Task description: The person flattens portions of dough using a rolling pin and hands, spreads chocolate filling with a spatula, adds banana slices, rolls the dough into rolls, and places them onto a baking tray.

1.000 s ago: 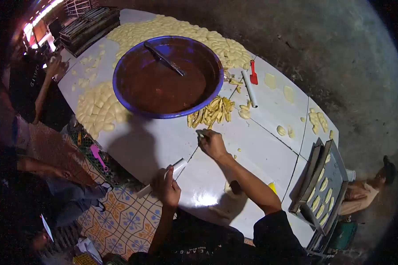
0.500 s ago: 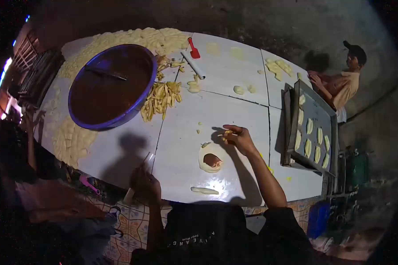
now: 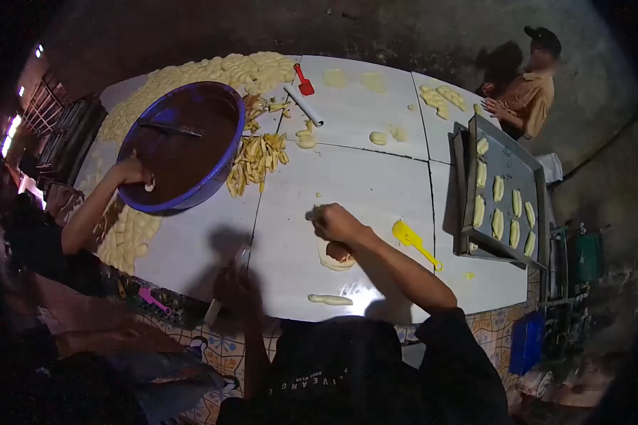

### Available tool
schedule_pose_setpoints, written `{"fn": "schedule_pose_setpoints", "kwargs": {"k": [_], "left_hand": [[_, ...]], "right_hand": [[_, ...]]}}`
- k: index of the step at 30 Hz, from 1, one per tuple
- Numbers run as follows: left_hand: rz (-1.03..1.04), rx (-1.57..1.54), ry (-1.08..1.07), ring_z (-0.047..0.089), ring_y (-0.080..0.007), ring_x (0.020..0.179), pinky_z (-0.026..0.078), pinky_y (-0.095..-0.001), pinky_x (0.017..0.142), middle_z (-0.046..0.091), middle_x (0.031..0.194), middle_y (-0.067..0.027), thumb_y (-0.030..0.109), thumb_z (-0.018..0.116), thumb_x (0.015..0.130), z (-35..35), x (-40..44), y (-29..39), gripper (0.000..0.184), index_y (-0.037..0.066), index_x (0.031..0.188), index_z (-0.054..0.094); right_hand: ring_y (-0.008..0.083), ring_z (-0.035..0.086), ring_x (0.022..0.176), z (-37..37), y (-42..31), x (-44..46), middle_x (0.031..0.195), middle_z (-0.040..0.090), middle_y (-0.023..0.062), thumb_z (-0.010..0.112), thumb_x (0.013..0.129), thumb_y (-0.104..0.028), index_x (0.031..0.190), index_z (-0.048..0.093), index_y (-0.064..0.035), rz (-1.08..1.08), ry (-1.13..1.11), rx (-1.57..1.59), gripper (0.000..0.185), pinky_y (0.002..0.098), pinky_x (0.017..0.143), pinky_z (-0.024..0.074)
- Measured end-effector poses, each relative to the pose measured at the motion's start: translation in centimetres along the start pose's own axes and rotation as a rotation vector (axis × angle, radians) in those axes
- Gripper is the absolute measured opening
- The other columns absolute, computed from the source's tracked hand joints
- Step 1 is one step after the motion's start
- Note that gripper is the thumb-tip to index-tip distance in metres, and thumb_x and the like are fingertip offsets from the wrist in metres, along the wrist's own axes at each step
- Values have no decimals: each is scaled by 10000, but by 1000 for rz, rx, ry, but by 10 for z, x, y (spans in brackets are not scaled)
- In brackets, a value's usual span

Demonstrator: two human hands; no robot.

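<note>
My left hand (image 3: 235,289), in shadow at the table's front edge, is closed round a pale rolling pin (image 3: 213,312). Closed fingers of my right hand (image 3: 332,222) are just above the white table (image 3: 376,177); what they hold, if anything, is hidden. Below that hand lies a flat dough round (image 3: 331,263) with brown filling (image 3: 338,251) on it, partly covered by my wrist. A thin dough roll (image 3: 330,299) rests nearer to me. Banana pieces (image 3: 256,161) are heaped beside the blue basin (image 3: 232,152) of brown filling.
A co-worker's hand (image 3: 132,172) reaches into the basin from the left. Dough pieces (image 3: 220,71) cover the back left. A yellow scraper (image 3: 417,244) lies right of my forearm, near trays (image 3: 539,205) of shaped dough. Another person (image 3: 528,103) stands behind the trays.
My right hand has moved left and down over the dough round. The co-worker's hand has come into the basin. The yellow scraper has come into full view. My left hand still grips the rolling pin.
</note>
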State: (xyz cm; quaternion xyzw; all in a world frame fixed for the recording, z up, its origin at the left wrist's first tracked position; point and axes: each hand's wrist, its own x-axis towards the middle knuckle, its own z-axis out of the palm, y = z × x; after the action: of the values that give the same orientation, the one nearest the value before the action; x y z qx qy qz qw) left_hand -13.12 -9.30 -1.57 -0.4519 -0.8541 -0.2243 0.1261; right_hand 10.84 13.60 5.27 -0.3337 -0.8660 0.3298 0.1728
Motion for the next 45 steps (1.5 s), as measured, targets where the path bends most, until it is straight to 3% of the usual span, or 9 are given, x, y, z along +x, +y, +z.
{"fn": "schedule_pose_setpoints", "kwargs": {"k": [5, 11, 15, 21, 26, 30, 36, 37, 45], "left_hand": [[20, -3, 46, 552, -357, 1172, 382, -527, 1023, 619, 1215, -147, 124, 660, 839, -3, 0, 0, 495, 151, 1333, 640], [-64, 29, 51, 547, -347, 1192, 369, -539, 1047, 612, 1241, -138, 76, 685, 807, 50, -22, -24, 532, 168, 1329, 643], [-19, -64, 43, 554, -350, 1190, 375, -543, 1048, 616, 1240, -136, 72, 674, 813, 24, -11, -11, 528, 172, 1330, 643], [-8, -53, 16, 563, -339, 1187, 372, -533, 1062, 631, 1218, -123, 69, 684, 821, 0, 3, 2, 547, 177, 1353, 622], [-55, -30, -33, 564, -329, 1193, 379, -534, 1054, 627, 1224, -119, 55, 706, 811, 3, -1, 1, 540, 178, 1332, 636], [-17, -27, 67, 563, -331, 1191, 384, -536, 1046, 620, 1230, -116, 62, 714, 808, 11, -3, -3, 551, 191, 1338, 632], [-32, 70, -4, 541, -344, 1209, 360, -544, 1057, 607, 1246, -133, 76, 714, 809, 37, -20, -20, 559, 179, 1351, 625], [-26, 34, -43, 536, -347, 1214, 354, -544, 1063, 605, 1255, -137, 78, 715, 806, 9, -5, -4, 558, 168, 1349, 626], [315, -250, 123, 547, -358, 1198, 369, -516, 1065, 617, 1246, -153, 73, 686, 828, 5, 39, 44, 473, 86, 1298, 637]], "right_hand": [[229, 679, 782, -42, -51, 23, 949, 738, 202, 581, 934, -46, 1175, 659, 65, 197, 212, 278, 276, 361, 734, 545], [392, 668, 864, -40, 7, -29, 979, 710, 194, 686, 802, -68, 1053, 689, -14, -85, -313, 36, 257, 445, 807, 542], [418, 667, 901, -19, 22, -6, 1025, 688, 252, 675, 814, -75, 1132, 701, 9, -59, 10, -15, 330, 441, 826, 542], [261, 692, 867, -72, -51, 8, 1000, 708, 194, 613, 865, -39, 1146, 706, 0, 283, -96, 201, 299, 365, 813, 545], [316, 653, 903, -26, 17, 2, 1011, 685, 162, 677, 792, -23, 947, 674, 0, -116, -394, 65, 157, 421, 798, 528], [402, 643, 946, -29, 15, 41, 1022, 672, 246, 630, 807, -58, 1134, 686, 27, -289, -15, -138, 343, 436, 841, 530], [141, 662, 742, -63, -23, -4, 927, 715, 119, 650, 859, 4, 1079, 677, 23, 81, 20, 152, 223, 301, 712, 534], [320, 702, 912, -62, -34, -20, 1028, 699, 205, 700, 838, -87, 1091, 672, 35, 203, -75, 217, 281, 368, 845, 553], [382, 663, 999, -22, -13, -52, 1070, 691, 230, 656, 804, 0, 1135, 679, 72, -91, -15, 17, 339, 427, 864, 553]]}}
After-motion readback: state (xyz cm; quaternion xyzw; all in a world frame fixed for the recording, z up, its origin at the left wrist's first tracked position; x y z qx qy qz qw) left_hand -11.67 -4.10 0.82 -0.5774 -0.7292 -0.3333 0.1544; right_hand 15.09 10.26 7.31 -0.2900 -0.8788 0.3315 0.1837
